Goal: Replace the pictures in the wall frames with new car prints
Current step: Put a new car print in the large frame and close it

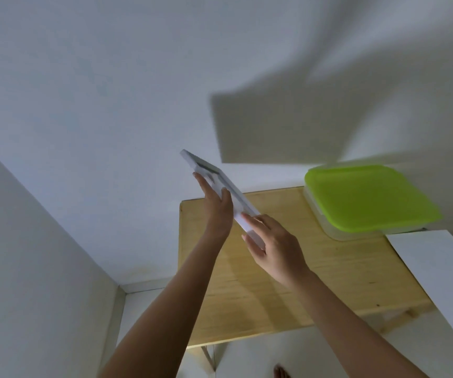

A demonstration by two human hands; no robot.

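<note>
- Head view: my left hand (217, 205) and right hand (278, 253) hold a white picture frame (241, 204) in the air above the left part of a pale wooden tabletop (247, 301), close to a white wall (110, 91).
- Seen almost edge-on, the frame hides whatever picture it carries; only a grey recessed strip shows near its upper end, and I cannot tell front from back.
- Motion blur softens the frame's corners, and my right palm covers its lower end.
- No brand, label or writing can be read anywhere.
- Long axis runs from upper left, towards the wall, down to lower right, towards me, with the frame tilted on edge.
- Left fingers lie straight along the far face, thumb pressed on the near edge, pinching the frame's middle.
- Right fingers curl round the lower end.
- Green-lidded box (367, 197) sits at the tabletop's back right; a white sheet (437, 271) is cut off by the right border.
</note>
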